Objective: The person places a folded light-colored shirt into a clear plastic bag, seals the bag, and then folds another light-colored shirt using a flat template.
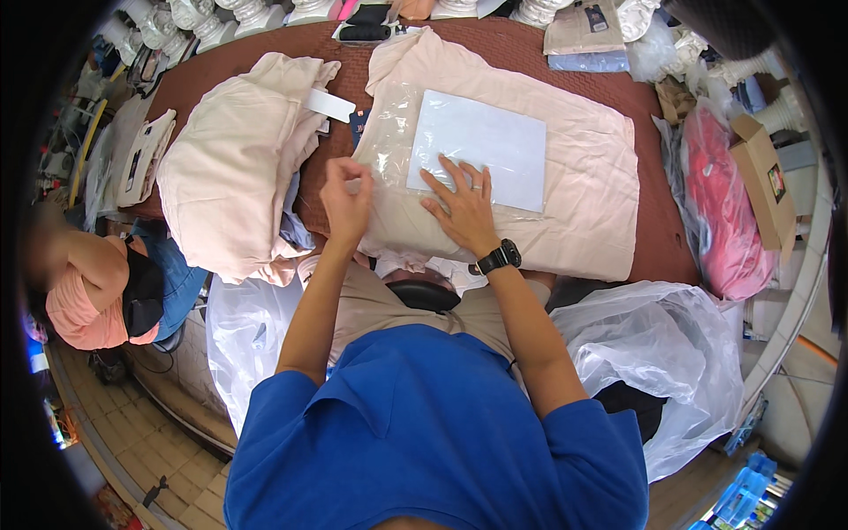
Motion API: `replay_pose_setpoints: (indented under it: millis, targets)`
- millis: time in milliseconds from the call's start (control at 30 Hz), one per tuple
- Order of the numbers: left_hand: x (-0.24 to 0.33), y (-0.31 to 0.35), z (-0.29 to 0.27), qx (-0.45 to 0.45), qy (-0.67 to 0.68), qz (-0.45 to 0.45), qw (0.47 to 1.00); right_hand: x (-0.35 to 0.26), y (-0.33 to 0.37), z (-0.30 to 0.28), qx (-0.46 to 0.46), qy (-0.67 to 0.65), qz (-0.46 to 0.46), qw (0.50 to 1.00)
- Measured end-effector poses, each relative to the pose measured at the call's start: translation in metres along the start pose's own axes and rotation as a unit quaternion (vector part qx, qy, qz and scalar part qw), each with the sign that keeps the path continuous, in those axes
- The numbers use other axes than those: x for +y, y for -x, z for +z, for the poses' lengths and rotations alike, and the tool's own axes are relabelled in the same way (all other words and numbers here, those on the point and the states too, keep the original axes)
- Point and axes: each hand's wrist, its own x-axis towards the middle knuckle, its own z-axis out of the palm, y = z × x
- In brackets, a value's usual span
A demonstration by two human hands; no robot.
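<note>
Our left hand (347, 201) was pinched narrow by the clear sleeve (389, 132); whether it gripped plastic, we couldn't tell. Our right hand (463, 205) lay spread on the white board (486, 132), atop the pale pink garment (587, 177) on brown cloth (256, 46).

The garment (592, 185), pale pink and plain, lay spread out on the table (660, 212); soft creases ran over its cloth, its right edge was fairly straight, and its far left corner stuck out beyond the rest; its near edge reached the table's near side. On its left half lay the clear plastic bag (389, 124), flat but wrinkled, with bright glints along its left part; the white board (508, 141) (rectangular, faintly bluish) lay within the bag's outline, toward its right; whether it was inside or under the film was hard to tell; it sat slightly askew, its right end nearer the wearer.
</note>
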Motion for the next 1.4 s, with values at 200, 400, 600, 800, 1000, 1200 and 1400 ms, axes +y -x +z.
replay_pose_setpoints:
  millis: [200, 400, 600, 800, 1000, 1200, 1400]
  targets:
    - [-0.031, -0.007, -0.003, 0.099, 0.080, -0.085, 0.988, -0.002, -0.001, 0.000, 0.008, -0.005, 0.011, 1.000]
    - [0.034, -0.043, 0.021, -0.118, -0.288, 0.169, 0.935, -0.004, -0.001, 0.002, 0.018, -0.010, 0.022, 1.000]
    - [-0.032, -0.090, 0.032, -0.195, -0.211, -0.074, 0.955, -0.002, 0.002, 0.003, 0.026, -0.021, 0.034, 0.999]
    - [-0.044, -0.123, 0.019, -0.126, -0.058, -0.164, 0.977, -0.005, -0.004, -0.007, 0.003, -0.021, 0.052, 0.998]
    - [-0.015, -0.145, 0.073, -0.171, -0.273, 0.129, 0.938, 0.021, -0.081, -0.018, 0.076, -0.089, 0.059, 0.991]
    - [-0.035, -0.147, 0.086, -0.244, -0.347, 0.062, 0.903, 0.053, -0.089, 0.030, 0.044, 0.040, 0.065, 0.996]
    - [-0.073, -0.170, 0.037, -0.126, -0.301, -0.071, 0.942, 0.053, -0.083, 0.035, 0.077, 0.039, 0.057, 0.995]
